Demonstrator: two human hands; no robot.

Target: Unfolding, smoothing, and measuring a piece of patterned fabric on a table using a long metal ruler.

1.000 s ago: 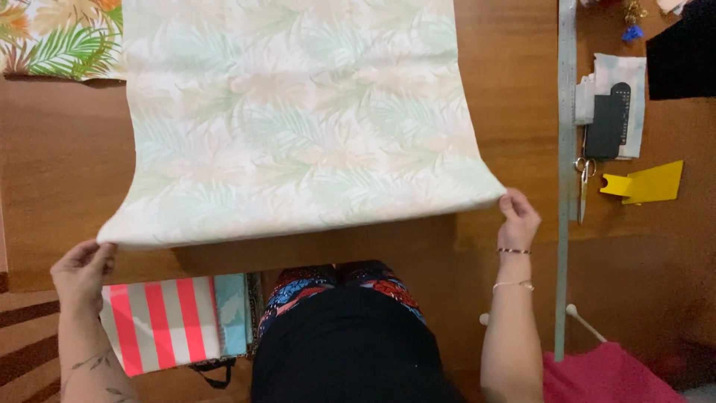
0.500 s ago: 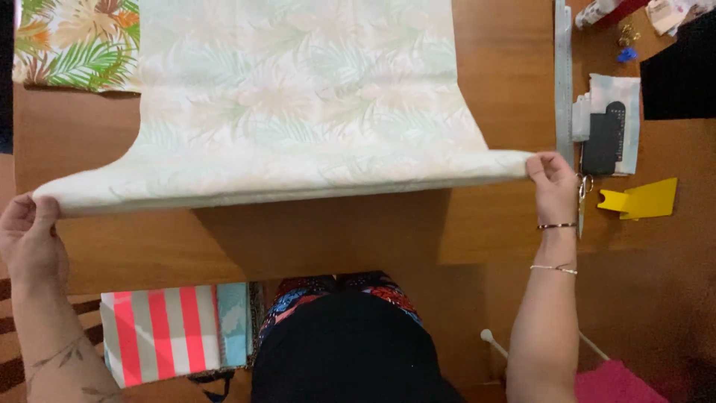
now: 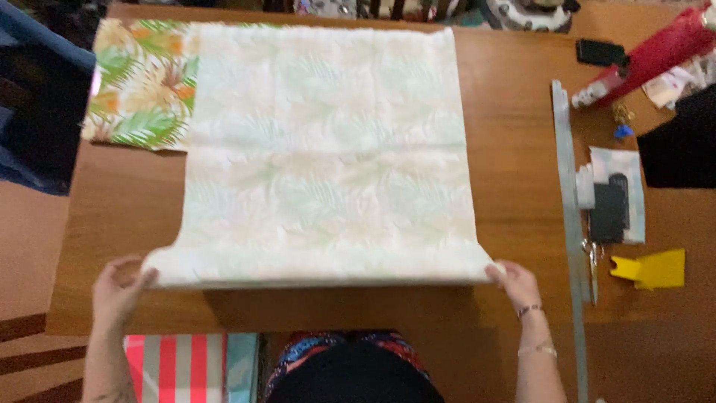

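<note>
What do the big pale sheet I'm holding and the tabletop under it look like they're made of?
The pale leaf-print sheet looks like woven fabric seen from its faded back, matte and soft: it drapes limply between the left hand and right hand and shows fold creases. Coated paper cannot be ruled out. The table looks like wood or wood-look laminate, smooth, orange-brown with a slight sheen.

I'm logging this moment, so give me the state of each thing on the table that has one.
Fabric: spread flat, pale side up, near edge lifted.
Left hand: grip shut on fabric's near left corner.
Right hand: grip shut on near right corner.
Ruler: lying flat.
Red roll: rolled up, lying down.
</note>
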